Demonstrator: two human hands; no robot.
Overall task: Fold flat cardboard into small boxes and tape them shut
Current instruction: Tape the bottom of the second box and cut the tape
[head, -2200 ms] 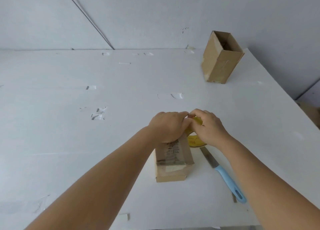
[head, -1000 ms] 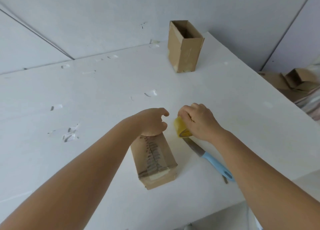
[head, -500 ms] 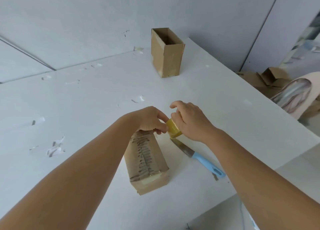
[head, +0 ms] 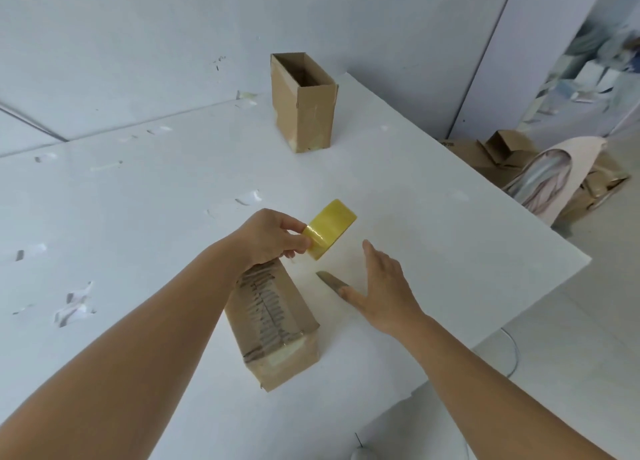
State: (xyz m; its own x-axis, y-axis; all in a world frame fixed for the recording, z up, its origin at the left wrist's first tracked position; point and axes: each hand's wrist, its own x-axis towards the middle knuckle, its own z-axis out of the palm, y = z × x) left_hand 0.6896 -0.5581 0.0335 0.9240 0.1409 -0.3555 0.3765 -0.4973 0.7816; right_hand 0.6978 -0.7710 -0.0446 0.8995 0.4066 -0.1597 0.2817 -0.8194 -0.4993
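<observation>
My left hand [head: 268, 237] pinches the yellow tape roll [head: 330, 228] between thumb and fingers, holding it up off the white table [head: 433, 224] just above the far end of the taped box [head: 273, 324], which lies on its side near the table's front edge. My right hand [head: 384, 288] is flat, fingers straight and spread, gripping nothing, hovering over or resting on the knife [head: 329, 280] so only the blade tip shows; contact I can't tell. A second box [head: 304, 101], open-topped, stands upright well apart at the far side, with loose cardboard [head: 485, 154] on the floor to the right.
</observation>
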